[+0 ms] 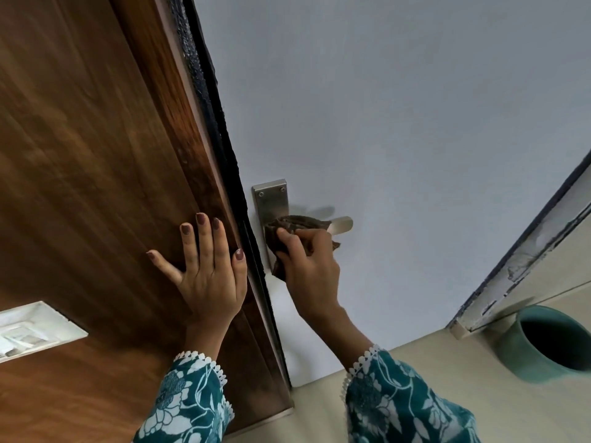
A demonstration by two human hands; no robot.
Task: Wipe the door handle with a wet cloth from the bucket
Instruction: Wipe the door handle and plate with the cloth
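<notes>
A silver lever door handle (341,224) on a metal backplate (271,201) is fixed to the pale grey door (399,123). A dark brown cloth (299,222) is draped over the lever near the plate. My right hand (310,266) grips this cloth and presses it on the handle. The lever's free end sticks out to the right of the cloth. My left hand (208,266) lies flat, fingers spread, on the brown wooden panel (96,155) left of the door edge. A teal bucket (547,342) stands on the floor at the lower right.
A black strip (217,129) runs along the door edge between wood and door. A white switch plate (28,330) sits on the wood at lower left. A worn frame (527,260) slants at right above the beige floor (415,378).
</notes>
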